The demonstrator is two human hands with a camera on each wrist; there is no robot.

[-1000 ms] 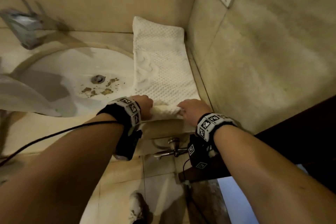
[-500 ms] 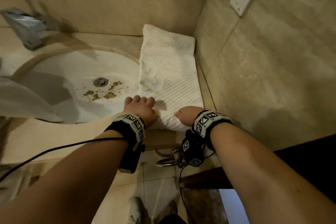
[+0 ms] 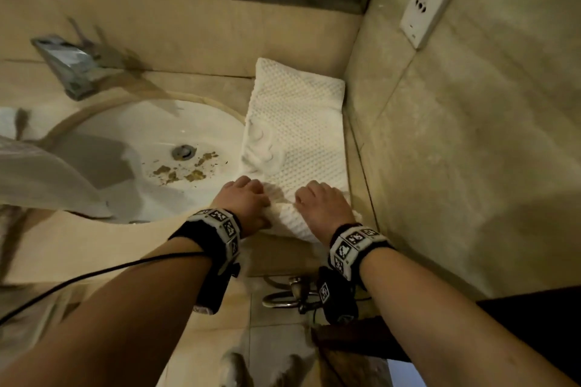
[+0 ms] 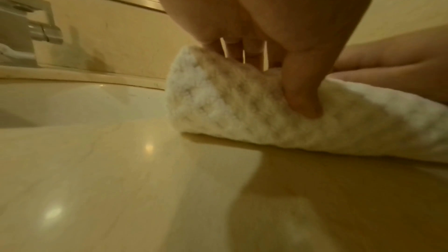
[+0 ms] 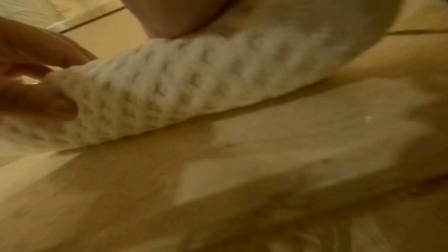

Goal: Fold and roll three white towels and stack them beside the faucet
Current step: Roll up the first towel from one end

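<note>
Both forearms are bare, no sleeves. Each wrist wears a black band (image 3: 206, 231) topped by a white collar of square black-and-white coded tags; the right one (image 3: 353, 243) shows several tags side by side. Under each wrist hangs a small black camera box (image 3: 338, 300), the right one bearing another tag. A thin black cable (image 3: 94, 273) runs from the left band along the forearm and off to the left.
</note>
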